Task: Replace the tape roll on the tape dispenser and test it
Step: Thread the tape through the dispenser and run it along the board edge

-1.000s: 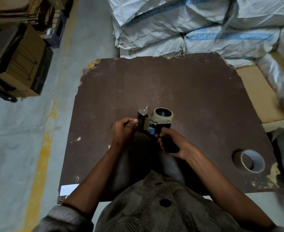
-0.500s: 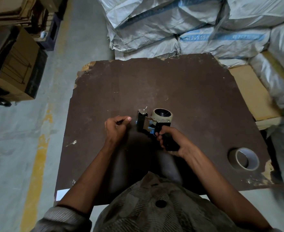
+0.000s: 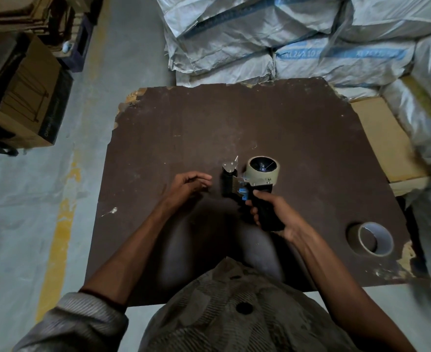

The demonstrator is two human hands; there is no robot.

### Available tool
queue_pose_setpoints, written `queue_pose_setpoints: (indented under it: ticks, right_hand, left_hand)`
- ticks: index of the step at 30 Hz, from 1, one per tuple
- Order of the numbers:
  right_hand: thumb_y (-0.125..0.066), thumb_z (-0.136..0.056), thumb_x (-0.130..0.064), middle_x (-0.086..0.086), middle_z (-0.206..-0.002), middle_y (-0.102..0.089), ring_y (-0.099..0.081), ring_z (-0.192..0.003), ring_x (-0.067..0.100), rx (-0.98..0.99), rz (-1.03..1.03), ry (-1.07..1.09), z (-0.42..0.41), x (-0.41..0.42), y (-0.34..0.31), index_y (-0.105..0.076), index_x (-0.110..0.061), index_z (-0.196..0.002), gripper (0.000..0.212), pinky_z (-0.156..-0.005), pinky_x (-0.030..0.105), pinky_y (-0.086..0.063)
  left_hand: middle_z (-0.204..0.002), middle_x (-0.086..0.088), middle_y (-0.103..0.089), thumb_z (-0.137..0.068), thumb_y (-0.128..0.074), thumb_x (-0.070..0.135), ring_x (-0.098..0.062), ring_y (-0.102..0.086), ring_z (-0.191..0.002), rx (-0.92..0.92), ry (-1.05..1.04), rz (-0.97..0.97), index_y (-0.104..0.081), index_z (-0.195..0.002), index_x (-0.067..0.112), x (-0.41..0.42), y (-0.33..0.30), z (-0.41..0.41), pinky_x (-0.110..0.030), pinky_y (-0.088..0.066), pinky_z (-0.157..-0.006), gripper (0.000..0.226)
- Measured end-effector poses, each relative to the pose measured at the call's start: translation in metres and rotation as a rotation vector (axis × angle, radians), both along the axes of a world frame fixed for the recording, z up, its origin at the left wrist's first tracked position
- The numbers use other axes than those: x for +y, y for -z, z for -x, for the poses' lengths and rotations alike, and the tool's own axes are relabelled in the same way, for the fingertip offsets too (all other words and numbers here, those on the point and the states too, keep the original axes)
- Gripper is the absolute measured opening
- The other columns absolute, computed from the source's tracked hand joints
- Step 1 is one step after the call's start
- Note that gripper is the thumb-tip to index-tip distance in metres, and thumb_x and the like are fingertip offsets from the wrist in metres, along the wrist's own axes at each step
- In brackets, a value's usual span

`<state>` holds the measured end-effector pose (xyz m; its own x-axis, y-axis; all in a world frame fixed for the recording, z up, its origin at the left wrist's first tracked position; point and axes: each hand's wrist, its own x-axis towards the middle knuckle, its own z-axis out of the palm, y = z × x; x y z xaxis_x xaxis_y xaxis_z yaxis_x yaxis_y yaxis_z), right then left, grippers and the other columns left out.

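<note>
A handheld tape dispenser (image 3: pixel 245 181) stands over the middle of the dark brown board (image 3: pixel 234 118), with a beige tape roll (image 3: pixel 262 171) mounted on its hub. My right hand (image 3: pixel 272 212) grips its black handle. My left hand (image 3: pixel 186 185) hovers just left of the dispenser's roller and metal blade, fingers loosely curled and holding nothing that I can see. A second tape roll (image 3: pixel 373 238) lies flat on the board near its right front corner.
White woven sacks (image 3: pixel 285 39) are stacked behind the board. A tan cardboard sheet (image 3: pixel 384 141) lies at the board's right edge. Cardboard boxes (image 3: pixel 21 97) stand on the floor at the left, beside a yellow floor line (image 3: pixel 62 224).
My left hand has drawn away leftward from the dispenser's front and its pinch has loosened. The right hand keeps its grip on the handle.
</note>
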<state>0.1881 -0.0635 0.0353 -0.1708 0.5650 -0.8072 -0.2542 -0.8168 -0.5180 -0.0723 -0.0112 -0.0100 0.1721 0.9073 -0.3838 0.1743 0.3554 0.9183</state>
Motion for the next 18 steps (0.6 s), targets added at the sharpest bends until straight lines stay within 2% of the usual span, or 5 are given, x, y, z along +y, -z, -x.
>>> queue_pose_setpoints:
  ticks: [3, 7, 11, 13, 18]
  right_hand:
    - [-0.062, -0.097, -0.022, 0.009, -0.064, -0.065, -0.065, -0.051, 0.016, 0.087, 0.016, 0.085, -0.003, -0.007, -0.002, -0.066, -0.001, -0.088, 0.023, -0.050, 0.024, -0.056]
    - [-0.062, -0.089, -0.012, 0.010, -0.070, -0.054, -0.058, -0.058, 0.016, 0.265, -0.009, 0.171, -0.011, -0.018, -0.009, -0.056, -0.002, -0.088, 0.012, -0.054, 0.024, -0.052]
    - [-0.060, -0.098, -0.011, 0.012, -0.071, -0.072, -0.060, -0.048, 0.010, 0.097, 0.013, 0.182, -0.025, -0.030, -0.006, -0.062, -0.001, -0.090, 0.013, -0.043, 0.019, -0.051]
    - [-0.066, -0.094, -0.012, 0.011, -0.071, -0.072, -0.059, -0.049, 0.011, -0.009, -0.029, 0.171, -0.028, -0.038, -0.003, -0.067, -0.002, -0.088, 0.012, -0.043, 0.021, -0.049]
    - [-0.075, -0.090, -0.014, 0.009, -0.067, -0.070, -0.060, -0.050, 0.016, -0.227, -0.199, 0.171, -0.030, -0.060, 0.000, -0.074, -0.001, -0.086, 0.014, -0.047, 0.024, -0.051]
  left_hand:
    - [-0.102, -0.023, -0.071, -0.070, -0.054, 0.004, -0.027, -0.064, -0.095, 0.032, 0.098, -0.019, -0.067, -0.111, -0.002, -0.006, 0.000, -0.012, -0.034, -0.047, -0.084, 0.044]
    - [-0.103, -0.025, -0.069, -0.065, -0.055, 0.003, -0.029, -0.059, -0.095, 0.067, 0.188, -0.020, -0.069, -0.102, 0.010, -0.013, -0.004, -0.030, -0.036, -0.044, -0.084, 0.040]
    - [-0.107, -0.019, -0.067, -0.071, -0.065, -0.001, -0.002, -0.061, -0.092, 0.213, 0.419, -0.168, -0.071, -0.107, -0.001, -0.015, -0.004, -0.040, -0.009, -0.045, -0.087, 0.036]
    - [-0.112, -0.010, -0.061, -0.071, -0.067, 0.007, -0.006, -0.055, -0.106, 0.318, 0.507, -0.288, -0.072, -0.110, -0.001, -0.015, 0.000, -0.044, -0.002, -0.034, -0.094, 0.040]
    - [-0.119, -0.007, -0.058, -0.065, -0.065, 0.038, -0.016, -0.046, -0.116, 0.457, 0.551, -0.342, -0.069, -0.117, 0.011, -0.019, 0.010, -0.055, -0.026, -0.035, -0.103, 0.059]
